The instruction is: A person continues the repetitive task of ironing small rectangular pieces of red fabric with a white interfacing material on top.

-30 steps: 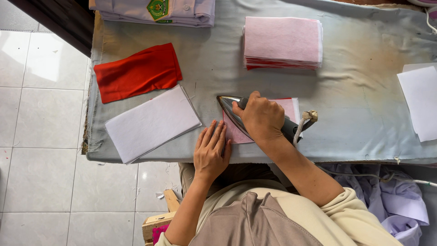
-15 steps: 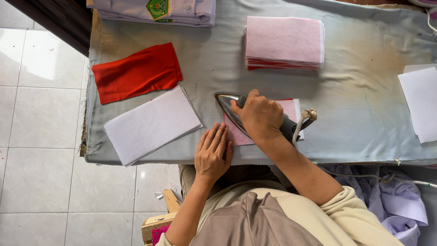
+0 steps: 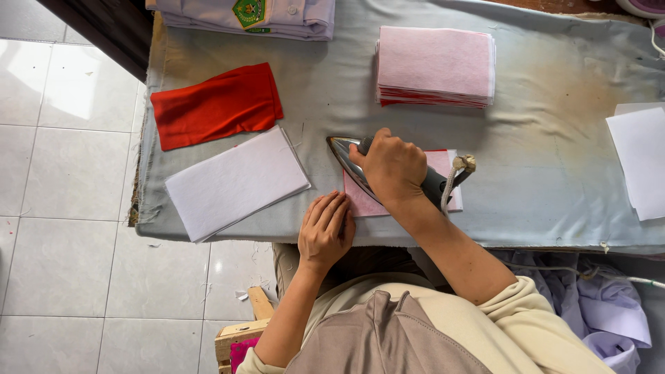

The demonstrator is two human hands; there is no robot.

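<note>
the right hand [image 3: 393, 166] is closed round the dark handle of a clothes iron [image 3: 377, 170], fingers wrapped fully over it, knuckles up. the iron's shiny pointed nose aims toward the person's left, and its soleplate sits on a pink fabric piece [image 3: 443, 181] that shows a thin red edge along its far side. the iron's braided cord [image 3: 454, 181] loops off the rear end, just beyond the wrist. the left hand [image 3: 324, 228] lies flat and open, palm down, fingers together and stretched, holding nothing; its fingertips press the near left corner of the pink piece, just beside the iron's nose.

further left, a white rectangular sheet stack [image 3: 235, 183] lies slanted near the table edge, and beyond it a crumpled red cloth [image 3: 218, 105]. straight ahead, well apart from the iron, sits a neat stack of pink and red pieces [image 3: 435, 67]. a folded pale garment with a green badge [image 3: 246, 15] rests at the far edge, and white sheets [image 3: 641, 159] lie at the right. all of it sits on a grey-blue padded ironing cloth [image 3: 547, 173] with brownish scorch stains. below the table is light tiled floor [image 3: 62, 187], and lilac clothing [image 3: 603, 312] lies heaped at the person's right.
</note>
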